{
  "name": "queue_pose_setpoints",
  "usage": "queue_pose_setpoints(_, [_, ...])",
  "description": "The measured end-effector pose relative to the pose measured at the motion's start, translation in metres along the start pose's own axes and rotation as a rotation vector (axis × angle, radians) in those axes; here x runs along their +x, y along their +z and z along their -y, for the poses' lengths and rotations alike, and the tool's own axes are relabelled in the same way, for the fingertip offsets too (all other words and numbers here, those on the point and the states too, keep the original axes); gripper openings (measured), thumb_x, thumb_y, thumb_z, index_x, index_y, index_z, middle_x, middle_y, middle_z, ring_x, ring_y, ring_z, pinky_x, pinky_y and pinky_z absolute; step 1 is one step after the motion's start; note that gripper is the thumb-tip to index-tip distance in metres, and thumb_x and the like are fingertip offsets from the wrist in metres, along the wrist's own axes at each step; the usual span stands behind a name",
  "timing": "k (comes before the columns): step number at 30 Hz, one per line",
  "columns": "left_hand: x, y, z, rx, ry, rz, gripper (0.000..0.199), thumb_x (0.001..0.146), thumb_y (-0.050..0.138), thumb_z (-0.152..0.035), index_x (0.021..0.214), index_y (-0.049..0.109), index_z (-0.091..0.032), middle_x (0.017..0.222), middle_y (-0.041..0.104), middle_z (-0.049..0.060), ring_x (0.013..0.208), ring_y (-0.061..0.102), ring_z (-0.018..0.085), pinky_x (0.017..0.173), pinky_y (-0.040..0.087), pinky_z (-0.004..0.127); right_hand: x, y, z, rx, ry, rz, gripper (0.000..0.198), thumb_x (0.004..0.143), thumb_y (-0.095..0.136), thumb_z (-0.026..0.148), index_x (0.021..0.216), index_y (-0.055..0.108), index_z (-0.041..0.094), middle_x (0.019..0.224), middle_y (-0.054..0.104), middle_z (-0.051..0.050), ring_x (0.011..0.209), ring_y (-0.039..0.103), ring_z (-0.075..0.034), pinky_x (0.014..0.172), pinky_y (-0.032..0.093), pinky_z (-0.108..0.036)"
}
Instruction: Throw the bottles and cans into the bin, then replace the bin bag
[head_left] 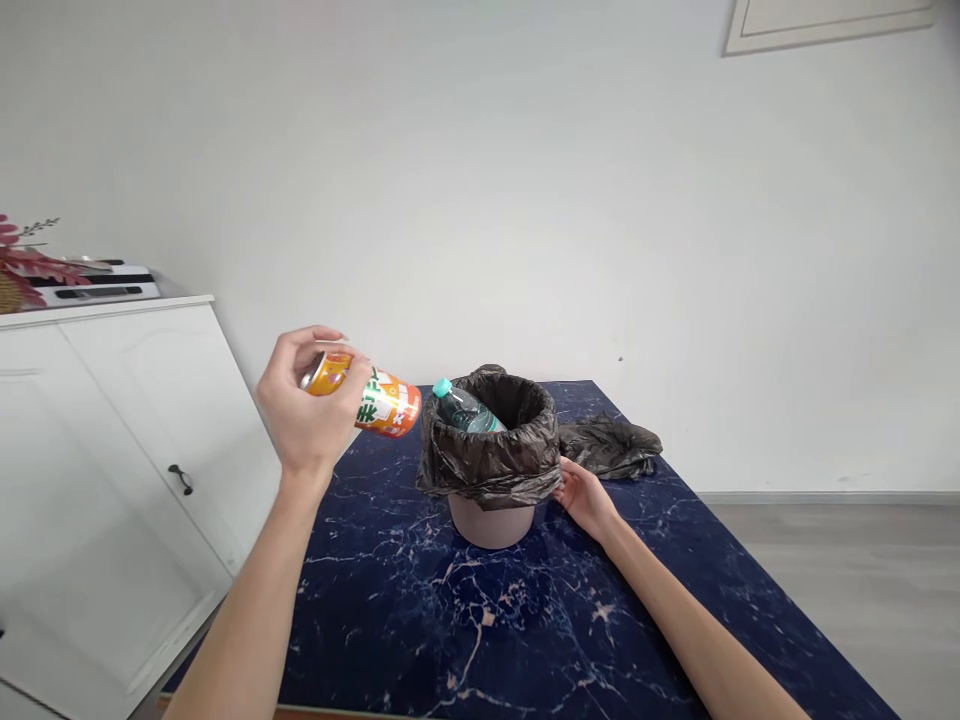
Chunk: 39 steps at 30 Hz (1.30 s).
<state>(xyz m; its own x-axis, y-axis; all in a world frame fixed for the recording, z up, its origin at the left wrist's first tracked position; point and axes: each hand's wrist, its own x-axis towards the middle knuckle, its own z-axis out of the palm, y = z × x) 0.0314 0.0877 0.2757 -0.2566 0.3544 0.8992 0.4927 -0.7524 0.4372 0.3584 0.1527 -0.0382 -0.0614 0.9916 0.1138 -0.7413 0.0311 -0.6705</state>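
Note:
My left hand (311,400) grips an orange drink can (390,403), tilted almost onto its side in the air, left of a small trash can (491,522). A black garbage bag (487,465) lines the trash can, its edge folded down over the rim. Inside leans a clear plastic bottle (466,408) with a teal cap, its neck resting at the left of the rim. My right hand (585,497) touches the right side of the bag with its fingertips; part of its fingers is hidden behind the bag, and no object shows in it.
A crumpled black plastic bag (611,446) lies on the dark blue marbled table (480,640), right of the trash can. On the left stands a white cabinet (135,480) with pink flowers (45,265) on top. A white wall (480,200) rises behind the table.

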Motion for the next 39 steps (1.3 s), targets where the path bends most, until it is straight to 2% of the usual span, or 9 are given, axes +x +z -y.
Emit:
queue_pose_setpoints(4, [0.004,0.024,-0.011,-0.155,0.009,0.022,0.022,0.075,0.076,-0.02,0.095,0.066,-0.023,0.083,0.074,-0.002,0.082,0.077,0.02,0.077,0.063,0.034,0.0,0.001,0.001,-0.015,0.002,-0.011,0.02,0.106,0.069,0.035,0.1,0.068,0.016,0.084,0.065,0.003,0.061,0.057,-0.009,0.058,0.053,-0.022])
queue_pose_setpoints(9, [0.005,0.057,-0.004,-0.323,-0.05,0.143,0.024,0.081,0.076,-0.023,0.1,0.062,-0.025,0.09,0.073,-0.002,0.085,0.08,0.021,0.076,0.065,0.035,0.001,0.001,0.002,-0.022,0.007,-0.022,0.02,0.106,0.069,0.036,0.103,0.068,0.016,0.086,0.066,0.002,0.062,0.058,-0.009,0.058,0.053,-0.022])
queue_pose_setpoints(13, [0.004,0.074,-0.003,-0.325,-0.077,0.204,0.022,0.08,0.074,-0.02,0.099,0.064,-0.025,0.088,0.074,-0.001,0.085,0.078,0.02,0.076,0.064,0.034,0.003,-0.001,0.001,-0.01,0.01,-0.024,0.02,0.106,0.069,0.036,0.105,0.069,0.016,0.088,0.067,0.002,0.064,0.06,-0.009,0.059,0.055,-0.023])
queue_pose_setpoints(16, [0.001,0.082,-0.005,-0.264,-0.044,0.246,0.022,0.08,0.074,-0.019,0.1,0.066,-0.024,0.088,0.075,0.0,0.09,0.076,0.021,0.081,0.064,0.036,0.004,-0.002,0.001,-0.007,0.013,-0.027,0.02,0.106,0.069,0.036,0.106,0.069,0.016,0.088,0.067,0.002,0.064,0.06,-0.009,0.059,0.055,-0.023])
queue_pose_setpoints(20, [-0.002,0.092,-0.003,-0.307,-0.061,0.334,0.024,0.081,0.074,-0.021,0.103,0.066,-0.025,0.09,0.076,0.0,0.093,0.078,0.023,0.081,0.065,0.037,0.005,-0.003,0.002,-0.01,0.018,-0.026,0.02,0.106,0.069,0.036,0.106,0.069,0.016,0.089,0.068,0.001,0.064,0.061,-0.009,0.06,0.055,-0.023])
queue_pose_setpoints(26, [-0.006,0.101,-0.001,-0.302,-0.072,0.349,0.023,0.079,0.071,-0.019,0.101,0.066,-0.024,0.089,0.076,0.001,0.09,0.077,0.022,0.08,0.063,0.037,0.005,-0.003,0.001,-0.018,0.018,-0.026,0.02,0.106,0.069,0.036,0.105,0.069,0.016,0.09,0.068,0.001,0.066,0.061,-0.01,0.06,0.056,-0.023])
queue_pose_setpoints(31, [-0.01,0.105,-0.01,-0.279,-0.031,0.389,0.019,0.077,0.071,-0.018,0.094,0.065,-0.024,0.086,0.076,0.0,0.084,0.075,0.02,0.079,0.062,0.036,0.005,-0.003,0.001,-0.027,0.017,-0.036,0.02,0.106,0.069,0.036,0.106,0.069,0.016,0.091,0.068,0.001,0.066,0.062,-0.01,0.061,0.056,-0.024])
queue_pose_setpoints(34, [-0.011,0.111,-0.016,-0.268,-0.016,0.379,0.023,0.076,0.072,-0.016,0.097,0.067,-0.023,0.086,0.077,0.0,0.084,0.075,0.019,0.081,0.061,0.036,0.005,-0.003,0.002,-0.025,0.019,-0.039,0.02,0.106,0.069,0.036,0.107,0.069,0.016,0.09,0.068,0.001,0.066,0.061,-0.01,0.06,0.055,-0.023])
queue_pose_setpoints(39, [-0.012,0.126,-0.01,-0.264,0.011,0.428,0.021,0.081,0.077,-0.02,0.1,0.067,-0.022,0.095,0.078,0.002,0.088,0.075,0.018,0.084,0.06,0.034,0.005,-0.003,0.003,-0.024,0.028,-0.043,0.02,0.106,0.069,0.036,0.107,0.069,0.016,0.091,0.068,0.001,0.066,0.062,-0.01,0.061,0.056,-0.024])
